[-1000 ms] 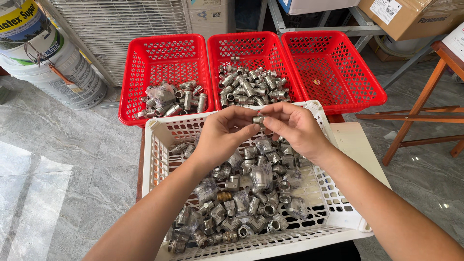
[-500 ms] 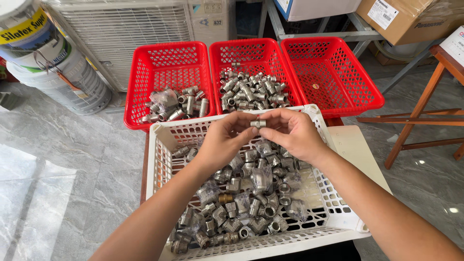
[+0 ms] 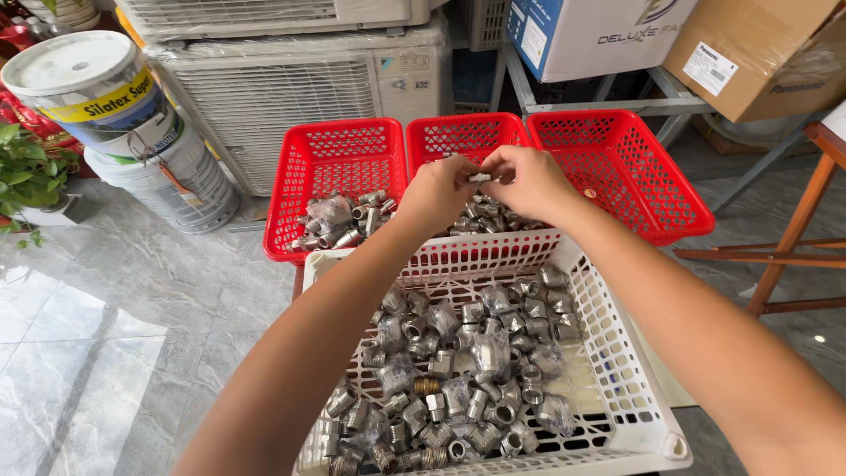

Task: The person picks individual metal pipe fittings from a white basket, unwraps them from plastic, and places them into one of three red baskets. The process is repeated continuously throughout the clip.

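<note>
Left hand (image 3: 438, 189): I have it raised over the middle red basket, fingers pinched onto one end of a small metal fitting (image 3: 480, 177).
Right hand (image 3: 526, 182): I hold it facing the left one, fingertips grasping the other end of the same fitting, so the two hands meet around it.
Small metal fitting: silvery, short, mostly covered by my fingers; it sits in the air between both hands, above the middle red basket (image 3: 458, 134).
Middle red basket: holds a heap of similar silvery parts, largely hidden behind my hands.
Left red basket (image 3: 328, 154): touching the middle one, with a small cluster of metal fittings (image 3: 339, 222) at its near edge.
Right red basket (image 3: 630, 154): beside the middle one; I see a tiny pale speck on its mesh floor, too small to identify.
White basket (image 3: 630, 375): nearest to me, under my forearms, filled with a pile of silvery fittings (image 3: 467, 366), some in clear plastic wrap, one brass-coloured piece among them.
Desk (image 3: 661, 388): only a pale strip shows at the white basket's right side.
Surroundings: a paint bucket (image 3: 97, 92) and an air-conditioning unit (image 3: 300, 79) stand on the grey tiled floor behind the red baskets.
</note>
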